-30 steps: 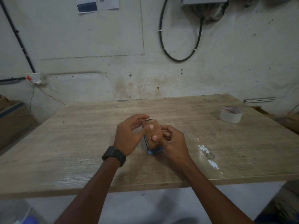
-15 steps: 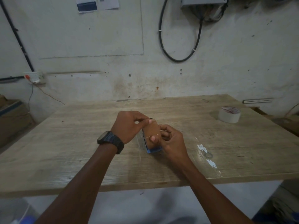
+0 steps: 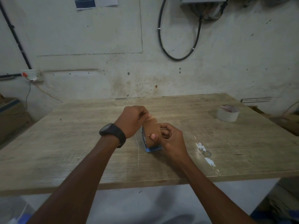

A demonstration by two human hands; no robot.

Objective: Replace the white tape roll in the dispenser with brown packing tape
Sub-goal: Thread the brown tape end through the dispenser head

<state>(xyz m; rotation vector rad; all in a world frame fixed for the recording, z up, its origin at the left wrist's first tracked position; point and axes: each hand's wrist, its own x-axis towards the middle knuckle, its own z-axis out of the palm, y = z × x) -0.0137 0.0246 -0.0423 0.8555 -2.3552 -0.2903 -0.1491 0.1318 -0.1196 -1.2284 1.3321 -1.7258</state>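
A brown packing tape roll (image 3: 151, 127) stands on edge inside a blue dispenser (image 3: 153, 148) at the middle of the wooden table (image 3: 80, 135). My right hand (image 3: 169, 139) grips the roll and dispenser from the right, thumb pressed on the brown face. My left hand (image 3: 132, 121) pinches the loose tape end at the top of the roll. The white tape roll (image 3: 228, 113) lies flat at the table's far right, apart from both hands.
A small ring (image 3: 207, 153) and white paint marks (image 3: 200, 147) lie on the table right of my right hand. A cardboard box (image 3: 11, 117) stands left of the table. The wall with a black cable loop (image 3: 178, 57) is behind.
My left hand has turned over and closed its fingers onto the tape end at the roll's top. The right hand and dispenser stay nearly in place.
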